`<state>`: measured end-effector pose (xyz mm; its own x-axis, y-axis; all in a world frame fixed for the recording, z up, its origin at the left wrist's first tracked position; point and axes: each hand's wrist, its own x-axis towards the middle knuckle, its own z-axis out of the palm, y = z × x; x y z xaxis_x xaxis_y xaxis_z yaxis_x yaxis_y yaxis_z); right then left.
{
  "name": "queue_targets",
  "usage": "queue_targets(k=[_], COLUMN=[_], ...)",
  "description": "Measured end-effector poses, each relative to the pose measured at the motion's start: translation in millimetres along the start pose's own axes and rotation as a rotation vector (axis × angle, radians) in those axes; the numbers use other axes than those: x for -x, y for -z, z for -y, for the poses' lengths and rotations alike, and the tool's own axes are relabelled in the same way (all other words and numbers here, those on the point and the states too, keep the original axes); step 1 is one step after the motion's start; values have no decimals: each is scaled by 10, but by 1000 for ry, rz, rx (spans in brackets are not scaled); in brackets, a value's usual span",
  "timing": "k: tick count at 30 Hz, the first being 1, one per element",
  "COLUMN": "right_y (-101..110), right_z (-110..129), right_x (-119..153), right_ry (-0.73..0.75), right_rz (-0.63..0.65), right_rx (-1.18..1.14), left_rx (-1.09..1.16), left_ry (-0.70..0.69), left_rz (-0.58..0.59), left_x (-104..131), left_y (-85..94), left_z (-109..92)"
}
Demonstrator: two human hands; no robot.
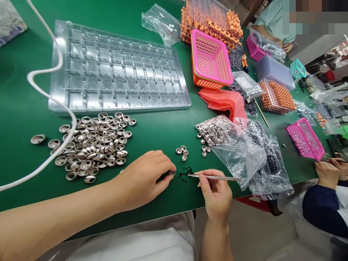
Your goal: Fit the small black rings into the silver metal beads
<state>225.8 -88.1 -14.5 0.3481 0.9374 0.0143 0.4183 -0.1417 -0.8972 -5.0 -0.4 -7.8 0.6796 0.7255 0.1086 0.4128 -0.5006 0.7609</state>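
Between the thumb and index finger of my left hand [146,177] is a small silver metal cup [172,173] with a hole in it. My right hand [216,192] grips a pair of metal tweezers [214,177], their tips pointing left into a cluster of tiny black pieces [185,174] on the green table. Whether the tips hold a black piece is too small to tell. Just above the cluster lie several loose silver cups [182,150]. A large pile of the same cups [95,145] spreads out beyond my left forearm.
A clear compartment tray [119,72] lies at the back left, with a white cable [54,96] crossing the left side. Plastic bags [236,145], one holding silver cups, lie at right near a pink basket [212,58]. A co-worker's hands [328,170] are at the far right edge.
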Motion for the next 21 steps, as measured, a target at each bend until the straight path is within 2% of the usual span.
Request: queue_targets(k=[5,9,17,21], right_y=[21,10,21,26], right_z=[-71,-94,-32,-12], right_x=[32,62,47,45], right_ry=[36,45,62,70], right_rz=[6,2,25,18], right_rx=[0,-11,4,-11], left_rx=[16,11,6,28], left_ry=[-5,-8,0,3], left_rz=[-44,-35,-7,-40], left_x=[17,11,-7,2], left_y=[-26,-22,-5,-35], left_z=[13,8,-2,15])
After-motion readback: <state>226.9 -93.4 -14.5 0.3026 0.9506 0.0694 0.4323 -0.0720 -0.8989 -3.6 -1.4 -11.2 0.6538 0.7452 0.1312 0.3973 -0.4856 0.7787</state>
